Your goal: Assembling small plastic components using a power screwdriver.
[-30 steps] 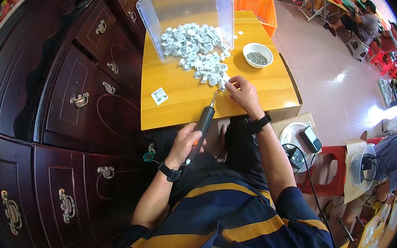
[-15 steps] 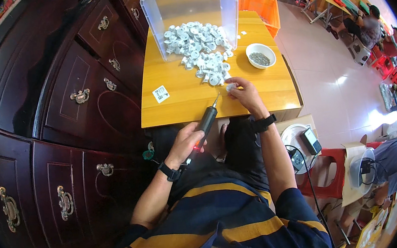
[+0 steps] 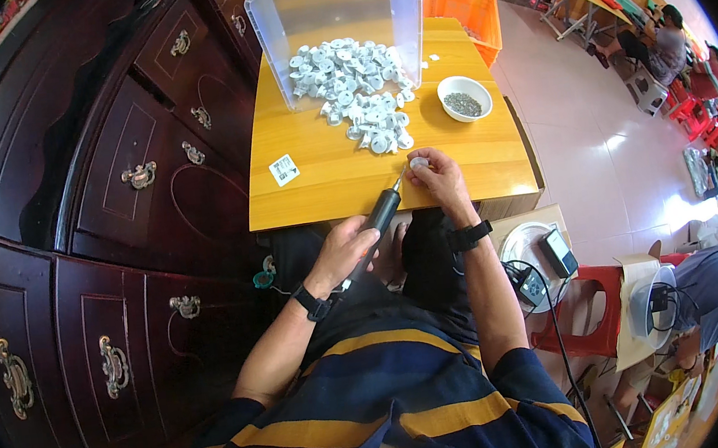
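Observation:
My left hand (image 3: pixel 348 248) is wrapped round a black electric screwdriver (image 3: pixel 382 212), whose thin bit points up and to the right. Between the fingertips of my right hand (image 3: pixel 442 181) is a small white plastic part (image 3: pixel 418 163), partly hidden by the fingers. The bit's tip is right beside this part; whether they touch I cannot tell. Past my hands, a heap of similar white plastic parts (image 3: pixel 378 123) spills from a clear plastic bin (image 3: pixel 339 19) tipped on its side. A white bowl (image 3: pixel 452 87) holding small metal screws (image 3: pixel 462 105) stands to the right of the heap.
A white printed card (image 3: pixel 284 170) lies at the left of the yellow wooden table (image 3: pixel 329 192). Dark drawers (image 3: pixel 126 197) line my left side. An orange crate (image 3: pixel 477 20) stands behind the table. At right are a stool with electrical devices (image 3: pixel 525 245), a black cable and seated people.
The screwdriver has moved up and right, bringing its bit to the white part in my right hand. A red glow near my left fingers no longer shows. The view has shifted slightly.

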`<state>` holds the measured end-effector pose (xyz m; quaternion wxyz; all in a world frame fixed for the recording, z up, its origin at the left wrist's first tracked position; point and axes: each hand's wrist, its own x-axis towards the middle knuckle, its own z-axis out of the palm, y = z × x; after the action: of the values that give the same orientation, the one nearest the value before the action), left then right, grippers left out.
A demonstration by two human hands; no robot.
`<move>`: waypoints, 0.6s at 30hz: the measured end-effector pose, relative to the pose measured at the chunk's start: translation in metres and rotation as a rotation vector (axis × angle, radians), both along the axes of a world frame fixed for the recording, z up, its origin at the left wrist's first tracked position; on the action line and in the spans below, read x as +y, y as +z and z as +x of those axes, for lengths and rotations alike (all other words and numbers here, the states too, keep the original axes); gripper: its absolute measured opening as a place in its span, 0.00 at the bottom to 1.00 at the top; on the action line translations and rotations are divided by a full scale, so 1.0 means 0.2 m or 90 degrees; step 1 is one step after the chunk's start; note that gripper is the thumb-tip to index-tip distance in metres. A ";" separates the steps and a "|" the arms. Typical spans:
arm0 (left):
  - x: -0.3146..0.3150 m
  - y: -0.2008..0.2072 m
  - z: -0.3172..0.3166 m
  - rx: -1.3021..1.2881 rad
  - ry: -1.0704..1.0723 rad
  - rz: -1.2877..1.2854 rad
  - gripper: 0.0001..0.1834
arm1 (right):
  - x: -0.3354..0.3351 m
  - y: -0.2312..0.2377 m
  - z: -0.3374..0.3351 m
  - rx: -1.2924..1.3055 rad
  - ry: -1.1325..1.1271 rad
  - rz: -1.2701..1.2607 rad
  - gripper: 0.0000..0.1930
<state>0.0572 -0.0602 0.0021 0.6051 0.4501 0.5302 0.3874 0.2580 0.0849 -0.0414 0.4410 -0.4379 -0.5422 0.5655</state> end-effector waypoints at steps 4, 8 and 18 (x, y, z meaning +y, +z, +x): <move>0.01 0.00 0.01 0.007 -0.025 -0.005 0.19 | 0.01 -0.01 0.00 0.020 0.002 0.000 0.10; 0.02 0.01 0.01 0.005 -0.025 -0.009 0.19 | 0.01 -0.01 -0.01 0.040 0.007 -0.014 0.10; 0.02 0.00 0.03 -0.025 -0.038 -0.017 0.17 | -0.03 -0.01 0.00 0.021 -0.001 -0.009 0.09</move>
<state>0.0636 -0.0566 0.0024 0.6326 0.4497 0.5101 0.3708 0.2573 0.0784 -0.0433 0.4470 -0.4320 -0.5306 0.5762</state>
